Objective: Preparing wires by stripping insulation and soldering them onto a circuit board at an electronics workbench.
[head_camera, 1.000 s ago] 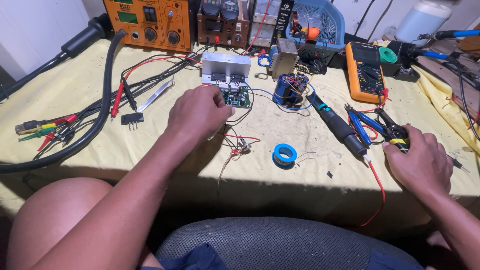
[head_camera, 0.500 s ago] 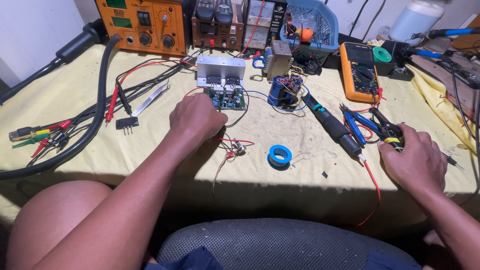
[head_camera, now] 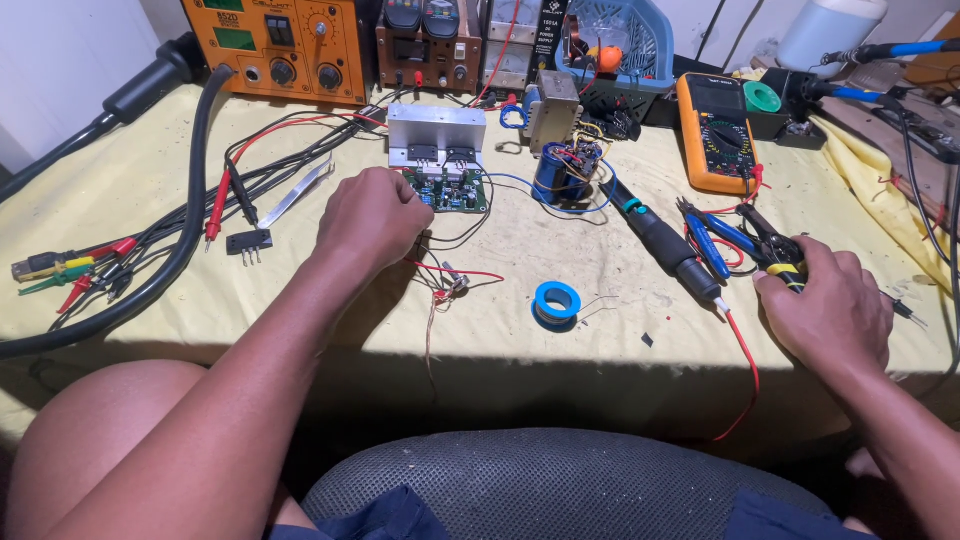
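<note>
Wide yellow-covered workbench point(head_camera: 150, 190) fills the view, its far edge lined with gear: an orange bench instrument point(head_camera: 275, 45) sits at the far left corner, and a thick black hose point(head_camera: 185, 215) curls from it down along the left side toward the near edge. At the far right, an orange multimeter point(head_camera: 715, 130) lies flat, a yellow cloth point(head_camera: 880, 190) bunched at the right edge beside it.

Middle of the bench now: the left hand point(head_camera: 372, 218) is curled into a loose fist, knuckles up, fingers folded together right against the near edge of the green circuit board point(head_camera: 450, 190). Whether it pinches anything underneath, I cannot tell. The board sits toward the far middle of the bench, bolted to a silver heat sink point(head_camera: 435, 135) just behind it, with a blue capacitor block point(head_camera: 565, 170) just to its right.

Over at the right near edge, the right hand point(head_camera: 830, 310) is closed over the yellow-and-black handles of a pair of pliers point(head_camera: 775, 245), fingers wrapped down on them. Blue-handled cutters point(head_camera: 712, 240) lie just beside, and a black soldering iron point(head_camera: 660, 240) lies diagonally between the hands.

Smaller bits: a blue solder spool point(head_camera: 557, 302) near the front middle, a thin red wire point(head_camera: 745, 360) trailing off the near edge, and silver tweezers point(head_camera: 295, 195) left of the fist.
</note>
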